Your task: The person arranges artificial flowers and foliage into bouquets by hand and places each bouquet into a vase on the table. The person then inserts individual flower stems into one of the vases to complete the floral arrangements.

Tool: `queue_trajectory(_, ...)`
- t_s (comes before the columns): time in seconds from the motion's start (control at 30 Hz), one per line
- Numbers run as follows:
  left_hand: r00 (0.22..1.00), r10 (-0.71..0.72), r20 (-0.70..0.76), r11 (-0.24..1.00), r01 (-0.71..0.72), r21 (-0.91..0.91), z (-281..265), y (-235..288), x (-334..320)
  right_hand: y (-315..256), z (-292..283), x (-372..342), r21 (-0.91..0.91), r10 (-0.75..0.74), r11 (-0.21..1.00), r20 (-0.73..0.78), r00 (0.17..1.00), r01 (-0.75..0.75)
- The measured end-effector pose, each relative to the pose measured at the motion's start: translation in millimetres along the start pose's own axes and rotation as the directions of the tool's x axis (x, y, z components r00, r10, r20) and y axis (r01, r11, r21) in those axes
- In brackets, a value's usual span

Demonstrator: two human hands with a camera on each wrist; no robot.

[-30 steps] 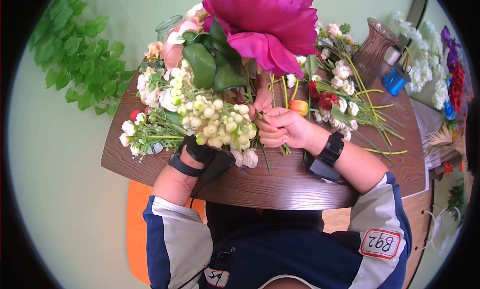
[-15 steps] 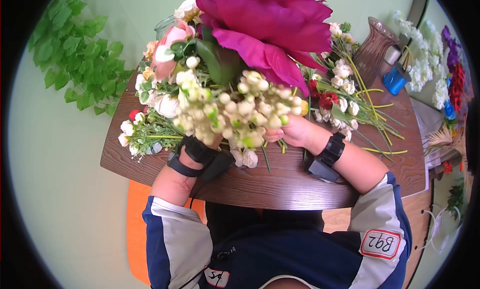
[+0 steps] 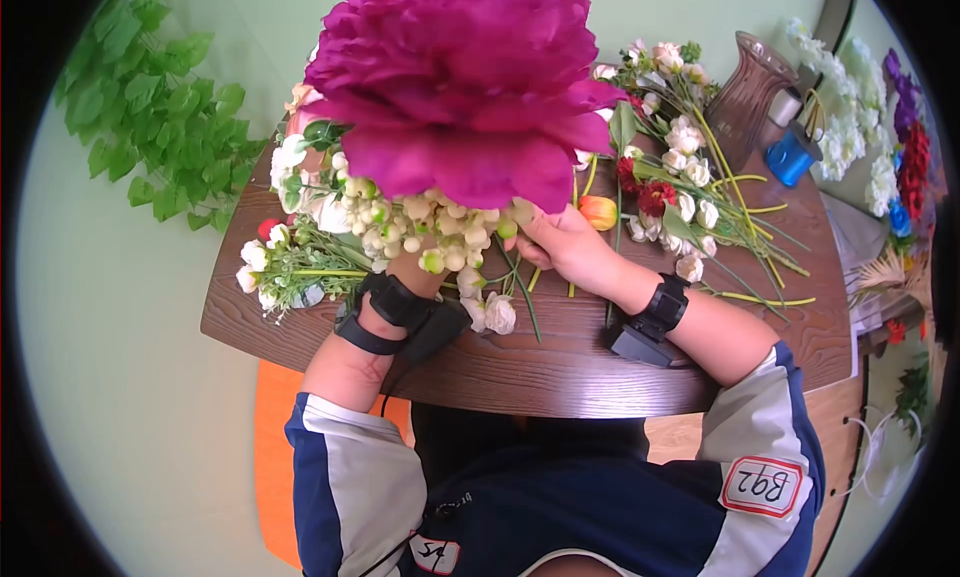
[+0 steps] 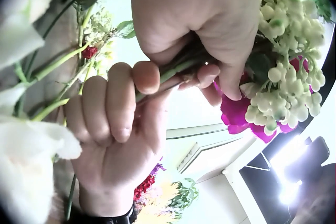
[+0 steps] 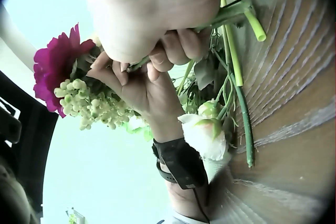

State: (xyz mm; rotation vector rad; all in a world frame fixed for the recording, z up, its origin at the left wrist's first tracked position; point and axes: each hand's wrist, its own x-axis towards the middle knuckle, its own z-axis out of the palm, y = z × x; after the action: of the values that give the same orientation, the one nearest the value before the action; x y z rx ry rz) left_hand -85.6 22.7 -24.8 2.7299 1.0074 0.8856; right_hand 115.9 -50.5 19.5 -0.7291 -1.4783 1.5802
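Note:
A large magenta bloom (image 3: 470, 97) hides most of the left hand in the head view, with cream berry clusters (image 3: 430, 227) under it. In the left wrist view the left hand (image 4: 197, 19) grips a bundle of green stems (image 4: 176, 70) just below the berries (image 4: 283, 77). The right hand (image 4: 115, 124) curls its fingers round the lower part of the same stems, close beside the left. From the right wrist view, the left hand (image 5: 142, 90) and right hand (image 5: 152, 14) meet at the stems, bloom (image 5: 58, 71) at the far left.
White and red flowers with long stems (image 3: 740, 207) lie on the right of the table (image 3: 500, 372). A purple glass vase (image 3: 745, 97) and blue spool (image 3: 792, 159) stand behind them. More flowers (image 3: 290, 267) lie at the left, an orange tulip (image 3: 598, 213) near the right hand.
The magenta bloom has tipped toward the person and moved left, covering the leaves and much of the berries. The berries have turned with it; the right hand has shifted slightly.

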Motion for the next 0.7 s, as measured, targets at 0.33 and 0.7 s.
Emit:
queue_trajectory(0.33,0.987,-0.134,0.088,0.737,0.159,-0.657,-6,17,-7,12,-2,0,-0.151,-0.211,0.967,-0.029,0.977,0.204)
queue_trajectory(0.7,0.989,-0.138,0.06,0.306,0.101,-0.947,-11,34,28,3,9,-1,-0.466,-0.203,0.87,-0.049,0.978,0.157)
